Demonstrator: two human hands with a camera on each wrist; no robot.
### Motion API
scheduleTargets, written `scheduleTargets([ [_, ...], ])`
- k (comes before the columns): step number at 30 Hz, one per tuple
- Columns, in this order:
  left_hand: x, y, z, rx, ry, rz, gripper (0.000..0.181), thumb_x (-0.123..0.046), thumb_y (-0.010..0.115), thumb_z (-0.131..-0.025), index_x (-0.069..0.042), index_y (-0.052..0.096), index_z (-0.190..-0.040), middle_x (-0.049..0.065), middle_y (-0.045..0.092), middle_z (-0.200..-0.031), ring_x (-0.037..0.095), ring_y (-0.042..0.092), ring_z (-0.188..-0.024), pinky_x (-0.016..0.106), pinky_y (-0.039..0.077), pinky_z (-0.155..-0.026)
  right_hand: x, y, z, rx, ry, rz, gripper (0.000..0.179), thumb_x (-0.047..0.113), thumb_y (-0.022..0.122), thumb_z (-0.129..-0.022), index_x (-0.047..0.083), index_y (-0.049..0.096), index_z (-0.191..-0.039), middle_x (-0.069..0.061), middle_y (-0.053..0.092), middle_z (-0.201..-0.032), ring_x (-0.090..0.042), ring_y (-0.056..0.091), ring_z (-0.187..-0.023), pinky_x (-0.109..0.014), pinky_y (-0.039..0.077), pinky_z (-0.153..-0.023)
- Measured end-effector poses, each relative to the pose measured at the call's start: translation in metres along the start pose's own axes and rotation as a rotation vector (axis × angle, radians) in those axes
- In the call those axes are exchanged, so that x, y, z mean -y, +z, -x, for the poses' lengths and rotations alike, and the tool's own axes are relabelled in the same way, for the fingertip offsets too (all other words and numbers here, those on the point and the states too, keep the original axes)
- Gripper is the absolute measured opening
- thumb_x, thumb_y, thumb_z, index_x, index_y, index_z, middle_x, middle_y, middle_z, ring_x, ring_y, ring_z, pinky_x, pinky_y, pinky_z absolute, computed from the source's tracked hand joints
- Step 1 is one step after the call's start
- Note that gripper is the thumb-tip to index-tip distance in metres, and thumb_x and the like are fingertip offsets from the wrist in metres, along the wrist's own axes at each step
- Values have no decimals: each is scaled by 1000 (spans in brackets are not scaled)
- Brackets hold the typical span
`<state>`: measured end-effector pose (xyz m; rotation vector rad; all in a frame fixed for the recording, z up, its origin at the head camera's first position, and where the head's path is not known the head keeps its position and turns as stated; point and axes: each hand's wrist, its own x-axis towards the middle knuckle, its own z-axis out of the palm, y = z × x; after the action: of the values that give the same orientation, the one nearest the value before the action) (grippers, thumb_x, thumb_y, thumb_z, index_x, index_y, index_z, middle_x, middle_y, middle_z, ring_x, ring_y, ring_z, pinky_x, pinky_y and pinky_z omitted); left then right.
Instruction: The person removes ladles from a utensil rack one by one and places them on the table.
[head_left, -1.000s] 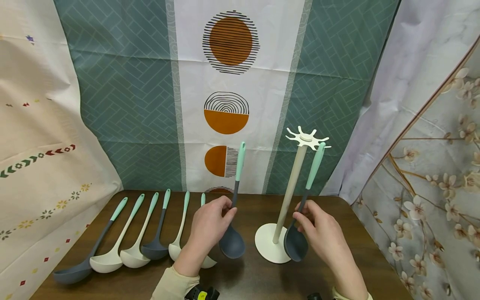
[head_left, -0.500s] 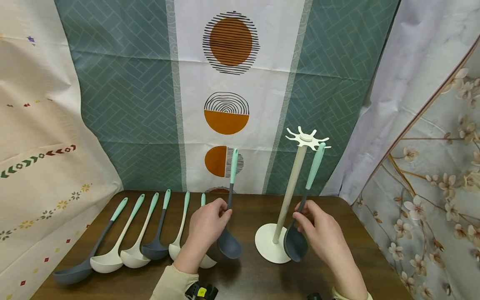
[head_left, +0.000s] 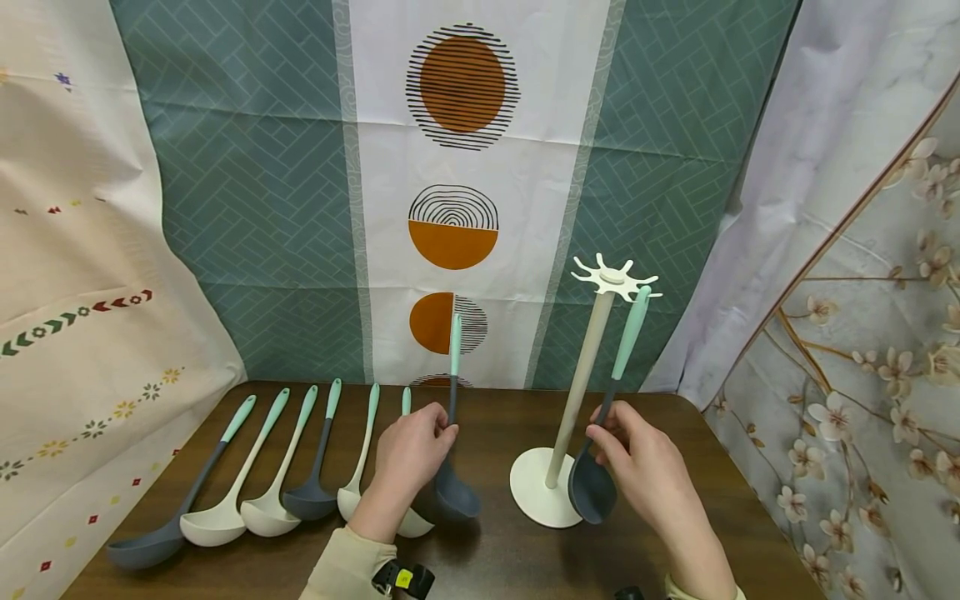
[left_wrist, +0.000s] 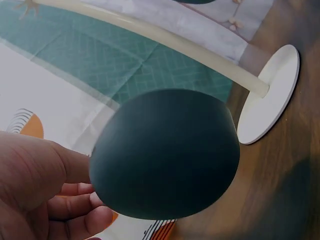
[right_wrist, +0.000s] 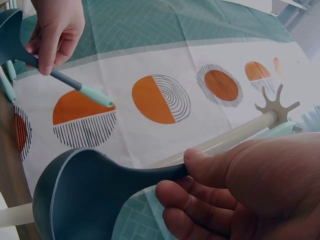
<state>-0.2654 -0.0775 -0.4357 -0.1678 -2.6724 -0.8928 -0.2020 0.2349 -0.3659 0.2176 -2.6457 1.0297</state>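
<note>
My left hand (head_left: pixel 408 450) pinches the dark shaft of a grey ladle (head_left: pixel 459 500) with a mint handle, handle up and bowl low over the table. The ladle's bowl (left_wrist: pixel 165 155) fills the middle of the left wrist view. At the right, my right hand (head_left: pixel 648 458) pinches the lower shaft of a second grey ladle (head_left: pixel 592 492). Its mint handle tip is at an arm of the cream utensil stand (head_left: pixel 581 387); whether it is hooked there I cannot tell. In the right wrist view this ladle's bowl (right_wrist: pixel 85 195) faces the camera.
Several ladles lie in a row at the left, among them a grey ladle (head_left: pixel 150 546) and a white ladle (head_left: pixel 213 527). A white ladle (head_left: pixel 415 525) is partly hidden behind my left hand. The stand's round base (head_left: pixel 536 492) rests on the brown table (head_left: pixel 510 567).
My left hand has shifted slightly left, and its ladle has moved left and down toward the table, with the handle now more upright. The right hand and its ladle have stayed put.
</note>
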Motion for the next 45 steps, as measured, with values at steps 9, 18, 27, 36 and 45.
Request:
scheduleTargets([
  [9, 7, 7, -1, 20, -14, -43, 21, -23, 83, -100, -16, 69, -87, -7, 57, -67, 15, 50, -57, 34, 41, -52, -1, 0, 0, 1, -1, 2, 12, 23, 76, -107, 19, 69, -117, 7, 73, -89, -10, 72, -80, -43, 53, -79],
  [18, 14, 11, -2, 62, -43, -76, 23, -22, 83, -100, -16, 66, -86, -5, 56, -66, 16, 50, -57, 35, 40, -53, -2, 1, 0, 0, -3, -4, 13, 22, 76, -107, 19, 69, -117, 6, 73, -91, -10, 72, -80, -43, 53, -79],
  [27, 18, 14, -4, 81, -61, -84, 24, -22, 83, -100, -17, 66, -84, -5, 55, -66, 17, 50, -58, 35, 39, -53, -1, 0, 0, 1, 2, 3, 12, 23, 76, -107, 19, 69, -117, 7, 73, -91, -10, 72, -80, -44, 53, -81],
  [36, 22, 17, -3, 110, -67, -99, 25, -23, 83, -100, -16, 65, -84, -3, 55, -67, 18, 51, -59, 35, 40, -54, -2, 1, -1, 4, 4, 7, 13, 24, 75, -107, 19, 69, -118, 7, 73, -91, -9, 72, -80, -43, 53, -80],
  [45, 25, 20, -4, 126, -74, -123, 26, -24, 83, -100, -17, 65, -83, -3, 56, -68, 18, 51, -60, 36, 40, -54, -2, 0, 0, 3, 5, 8, 12, 25, 75, -108, 20, 69, -118, 7, 73, -90, -9, 71, -80, -43, 52, -79],
])
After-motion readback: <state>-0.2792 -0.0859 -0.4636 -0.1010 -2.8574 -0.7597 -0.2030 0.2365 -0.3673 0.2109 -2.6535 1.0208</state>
